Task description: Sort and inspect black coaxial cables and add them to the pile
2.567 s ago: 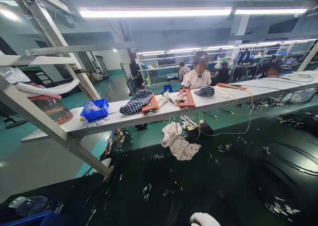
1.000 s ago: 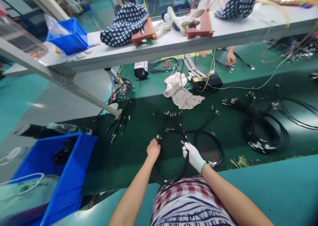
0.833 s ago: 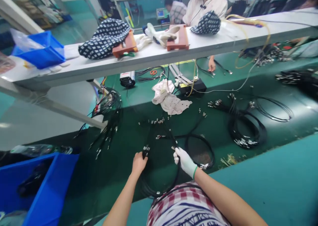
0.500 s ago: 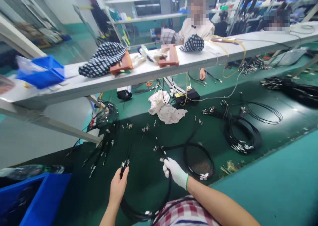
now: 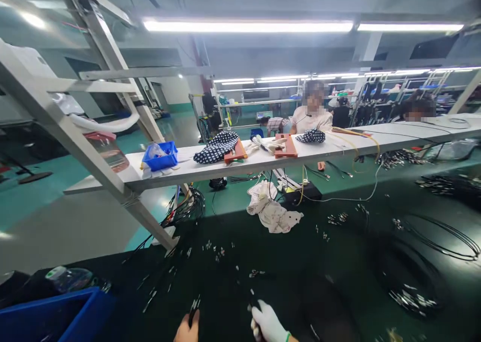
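At the bottom edge, my bare left hand (image 5: 186, 330) is closed around a small bunch of black cables (image 5: 194, 309), their metal ends pointing up. My right hand (image 5: 268, 322), in a white glove with a green cuff edge, is also closed. It grips the end of a black cable that mostly merges with the dark bench. Loose cable ends with metal tips (image 5: 256, 273) lie just beyond the glove. The lower parts of both hands and the rest of the held cables fall outside the picture.
Coiled black cables (image 5: 413, 298) lie at the right. A stained white cloth (image 5: 276, 217) rests mid-bench below a white shelf (image 5: 180, 176). On the left are a blue bin (image 5: 48, 302), a plastic bottle (image 5: 71, 278) and a slanted post (image 5: 112, 177). A person (image 5: 311, 114) sits opposite.
The view has tilted upward, so my hands and the bench sit lower in the picture and the ceiling lights show. Both hands keep their hold on the cables.
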Tool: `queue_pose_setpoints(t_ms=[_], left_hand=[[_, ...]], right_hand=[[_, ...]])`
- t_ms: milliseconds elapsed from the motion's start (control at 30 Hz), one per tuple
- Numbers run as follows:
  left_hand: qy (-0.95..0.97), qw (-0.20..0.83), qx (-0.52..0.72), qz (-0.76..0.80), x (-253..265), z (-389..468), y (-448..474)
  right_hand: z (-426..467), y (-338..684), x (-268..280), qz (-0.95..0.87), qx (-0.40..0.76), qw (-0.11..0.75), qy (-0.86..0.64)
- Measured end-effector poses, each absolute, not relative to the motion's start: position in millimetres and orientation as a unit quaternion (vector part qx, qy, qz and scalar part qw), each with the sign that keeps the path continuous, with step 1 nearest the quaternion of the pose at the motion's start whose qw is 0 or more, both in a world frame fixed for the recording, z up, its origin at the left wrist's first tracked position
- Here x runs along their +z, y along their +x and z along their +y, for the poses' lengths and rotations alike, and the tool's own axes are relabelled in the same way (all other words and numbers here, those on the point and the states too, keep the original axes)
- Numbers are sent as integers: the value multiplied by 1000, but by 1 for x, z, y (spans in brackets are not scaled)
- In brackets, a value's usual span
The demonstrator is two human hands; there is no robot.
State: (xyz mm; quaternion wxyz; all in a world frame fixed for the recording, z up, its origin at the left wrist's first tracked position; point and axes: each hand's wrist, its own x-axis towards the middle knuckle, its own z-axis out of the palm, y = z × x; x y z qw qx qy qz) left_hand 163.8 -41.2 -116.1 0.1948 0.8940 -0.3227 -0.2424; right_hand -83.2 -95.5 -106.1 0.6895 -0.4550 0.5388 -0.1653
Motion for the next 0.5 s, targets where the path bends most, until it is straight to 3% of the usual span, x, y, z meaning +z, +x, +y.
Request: queue_pose_setpoints(t_ms=[133,267,367,500], left_hand=[[893,110,-216,-379,-82,-57,149],[869,62,-153,-466,-80,-66,118],[783,153,-156,-583,-79,-64,81],[656,243,-298,-650,-82,-53,16]], right_hand=[[-102,-81,-98,554,-195,630,-508],[-101,-126,-102,582,-238,530,-569],[-96,-195,-99,619,-239,443,-603],[-91,-302,-95,716,-210,305,-592]])
